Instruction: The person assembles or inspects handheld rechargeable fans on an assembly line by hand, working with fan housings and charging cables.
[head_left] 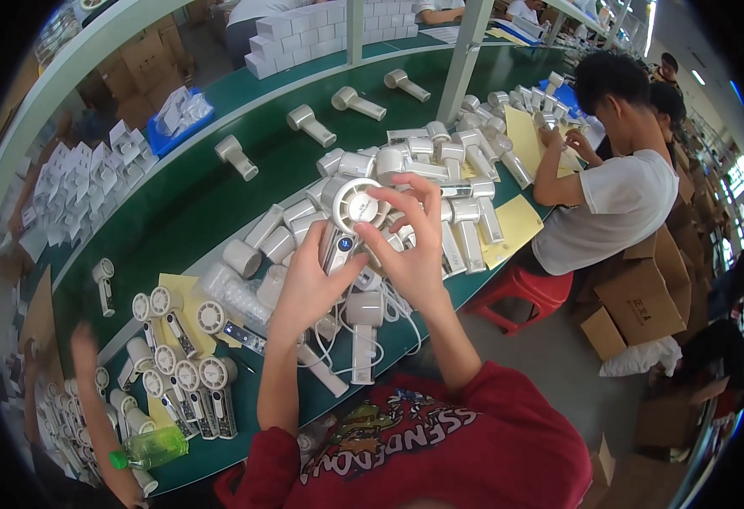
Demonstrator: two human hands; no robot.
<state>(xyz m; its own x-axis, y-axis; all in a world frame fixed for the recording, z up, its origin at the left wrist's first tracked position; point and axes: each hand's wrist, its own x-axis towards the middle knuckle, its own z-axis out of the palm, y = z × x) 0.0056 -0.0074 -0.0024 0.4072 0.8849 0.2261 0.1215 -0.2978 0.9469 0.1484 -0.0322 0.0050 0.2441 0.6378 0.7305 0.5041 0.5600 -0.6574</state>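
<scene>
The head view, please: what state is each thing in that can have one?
Handheld fan: held in both hands, small screen lit.
Left hand: closed around the fan's handle.
Right hand: thumb and fingertips on the fan's round head.
Green bottle: capped; standing or lying, I can't tell.
Blue tray: filled with clear bags.
Small white boxes: stacked.
Red stool: occupied.

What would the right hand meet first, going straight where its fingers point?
The round head of the white handheld fan, right at the fingertips of the right hand. Beyond it, probably the piled fans, though depth is unclear.
</scene>
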